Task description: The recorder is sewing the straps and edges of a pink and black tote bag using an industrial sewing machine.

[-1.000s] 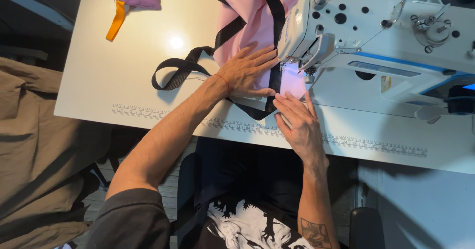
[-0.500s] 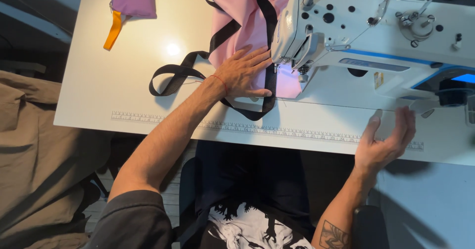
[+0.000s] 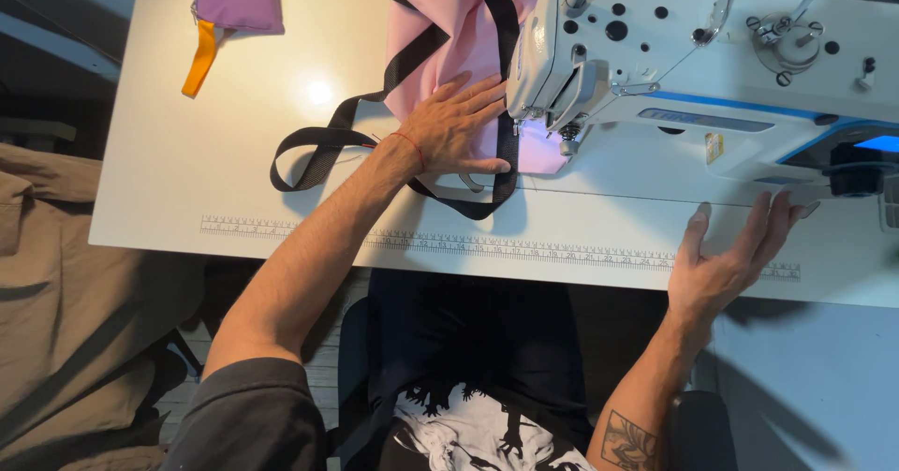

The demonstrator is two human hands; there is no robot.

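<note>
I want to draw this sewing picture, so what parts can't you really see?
All in the head view:
- The needle: hidden under the sewing machine head.
- The pink fabric: its top is cut off by the picture edge, and part lies under the left hand.
- The black strap: partly hidden under that hand and the fabric.
- The ruler marks on the table edge: too small to read.
- The right hand: open, palm hidden.

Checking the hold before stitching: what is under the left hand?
The left hand lies flat on pink fabric with black strap beside the sewing machine. Whatever lies directly beneath the palm is covered.
</note>
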